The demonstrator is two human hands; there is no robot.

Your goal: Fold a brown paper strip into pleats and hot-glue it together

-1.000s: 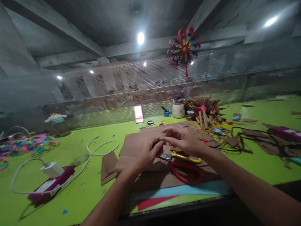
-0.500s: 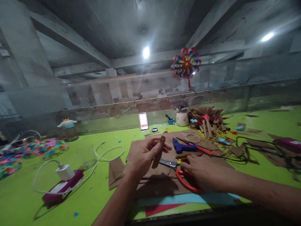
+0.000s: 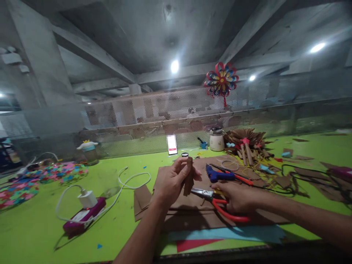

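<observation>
Near the middle of the view, my left hand pinches a folded strip of brown paper upright between thumb and fingers. To its right, my right hand grips scissors with red handles. Their metal blades point left, with the tips close beside the lower part of the strip. Whether the blades touch the paper cannot be made out. Under both hands lie large brown paper sheets. Just beyond my right hand rests a blue glue gun.
Blue paper and red paper lie at the near edge. A purple power strip with a white cable is on the left. Behind stand a phone, a jar and a brown paper craft. Black cables lie right.
My right hand has closed round the scissors and tilted them slightly, handles lower to the right. My left hand still holds the strip. The whole view has shifted a little.
</observation>
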